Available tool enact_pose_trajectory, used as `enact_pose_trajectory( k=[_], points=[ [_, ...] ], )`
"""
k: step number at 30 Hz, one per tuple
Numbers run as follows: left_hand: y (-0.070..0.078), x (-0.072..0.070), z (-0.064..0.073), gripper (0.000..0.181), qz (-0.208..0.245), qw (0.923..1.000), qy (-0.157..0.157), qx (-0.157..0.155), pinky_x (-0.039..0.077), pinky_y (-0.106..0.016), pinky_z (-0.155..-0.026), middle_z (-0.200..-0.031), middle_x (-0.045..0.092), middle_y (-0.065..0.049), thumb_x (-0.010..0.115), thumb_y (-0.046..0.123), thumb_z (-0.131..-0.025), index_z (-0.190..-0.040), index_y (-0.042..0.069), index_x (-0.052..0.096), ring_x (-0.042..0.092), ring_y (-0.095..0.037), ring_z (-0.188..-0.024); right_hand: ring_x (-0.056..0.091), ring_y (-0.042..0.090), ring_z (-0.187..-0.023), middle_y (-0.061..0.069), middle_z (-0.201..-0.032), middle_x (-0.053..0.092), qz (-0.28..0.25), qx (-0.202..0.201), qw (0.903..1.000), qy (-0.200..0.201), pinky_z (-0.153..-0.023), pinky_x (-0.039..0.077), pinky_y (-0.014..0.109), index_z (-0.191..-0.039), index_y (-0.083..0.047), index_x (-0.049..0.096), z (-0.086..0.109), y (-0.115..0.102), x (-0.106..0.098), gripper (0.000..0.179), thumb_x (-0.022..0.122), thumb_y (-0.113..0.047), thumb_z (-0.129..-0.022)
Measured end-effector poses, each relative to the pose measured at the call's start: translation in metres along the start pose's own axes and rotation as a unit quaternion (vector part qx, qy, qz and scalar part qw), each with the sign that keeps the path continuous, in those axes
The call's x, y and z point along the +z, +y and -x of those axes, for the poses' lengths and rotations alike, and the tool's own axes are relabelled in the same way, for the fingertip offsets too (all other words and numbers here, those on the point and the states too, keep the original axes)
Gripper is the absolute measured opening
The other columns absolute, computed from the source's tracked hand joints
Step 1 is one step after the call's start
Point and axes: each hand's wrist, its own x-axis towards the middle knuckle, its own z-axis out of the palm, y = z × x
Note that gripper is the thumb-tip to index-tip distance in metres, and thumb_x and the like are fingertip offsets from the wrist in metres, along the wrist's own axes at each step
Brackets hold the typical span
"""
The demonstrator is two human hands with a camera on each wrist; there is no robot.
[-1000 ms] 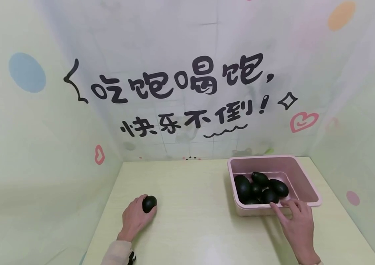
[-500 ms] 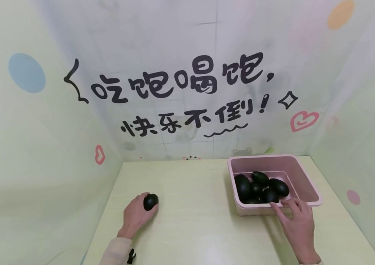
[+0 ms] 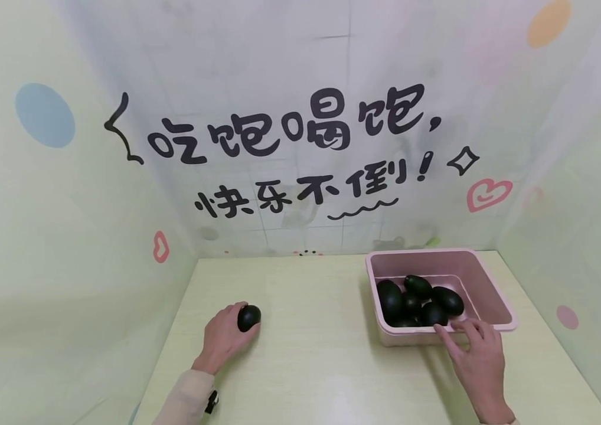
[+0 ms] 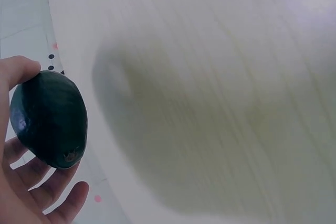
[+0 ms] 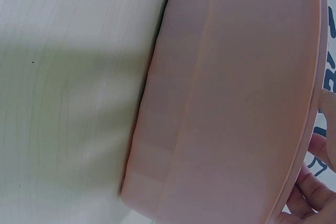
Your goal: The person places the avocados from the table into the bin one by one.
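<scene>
My left hand (image 3: 223, 335) grips a dark green avocado (image 3: 249, 319) over the left part of the table. Thumb and fingers wrap around its sides in the left wrist view, where the stem end of the avocado (image 4: 50, 119) shows and a soft shadow lies on the tabletop. At the right, the fingers and thumb of my right hand (image 3: 478, 360) hold the near rim of a pink plastic bin (image 3: 486, 295). Several more avocados (image 3: 418, 302) lie inside, mostly against its left side. From the right wrist camera, the bin's outer wall (image 5: 231, 98) fills the middle, fingertips curled at its rim.
Both the bin and my hands are over a pale wood-grain table (image 3: 306, 354). Behind stands a pale printed backdrop (image 3: 300, 230) with black lettering, and similar sheets flank both sides.
My left hand, with the avocado in its grip, has shifted a little to the right and away from me. The right hand and the bin stay in place.
</scene>
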Motion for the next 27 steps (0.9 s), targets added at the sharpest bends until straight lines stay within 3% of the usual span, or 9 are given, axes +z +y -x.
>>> enact_pose_trajectory(
  k=[2,5,18,27],
  points=[
    [0.002,-0.001,-0.002,0.058,-0.003,0.9999,-0.001,0.010,0.059,-0.052,-0.086,-0.119,0.075,-0.014,0.080,0.043,-0.089,-0.135,0.008,0.068,0.072,-0.034,-0.104,0.055,0.042,-0.086,0.020,-0.089,0.067,-0.001,0.000,1.0000,-0.001,-0.077,0.037,0.038,-0.087,0.002,0.075,0.000,0.000,0.000,0.034,0.091,-0.027,-0.078],
    [0.006,-0.002,-0.005,0.058,-0.007,0.9998,-0.003,0.018,0.060,-0.052,-0.086,-0.121,0.075,-0.015,0.079,0.043,-0.089,-0.135,0.008,0.068,0.072,-0.035,-0.105,0.055,0.042,-0.087,0.020,-0.089,0.067,-0.002,-0.001,1.0000,0.000,-0.077,0.036,0.038,-0.087,0.002,0.075,0.001,-0.001,-0.001,0.032,0.093,-0.021,-0.073],
    [0.021,-0.010,-0.019,0.056,-0.031,0.9963,0.022,0.076,0.060,-0.050,-0.078,-0.112,0.076,-0.014,0.083,0.041,-0.085,-0.129,0.008,0.071,0.073,-0.034,-0.095,0.054,0.041,-0.087,0.019,-0.089,0.066,-0.008,-0.003,1.0000,-0.003,-0.077,0.037,0.039,-0.087,0.002,0.073,-0.002,0.003,0.000,0.041,0.087,-0.037,-0.086],
    [0.037,-0.019,-0.030,0.056,-0.052,0.9923,0.014,0.111,0.060,-0.050,-0.078,-0.116,0.077,-0.014,0.082,0.044,-0.086,-0.130,0.010,0.071,0.073,-0.034,-0.097,0.053,0.039,-0.085,0.019,-0.089,0.067,-0.005,0.000,1.0000,-0.008,-0.076,0.035,0.035,-0.087,0.002,0.074,-0.001,0.001,0.000,0.032,0.094,-0.017,-0.070]
  ],
)
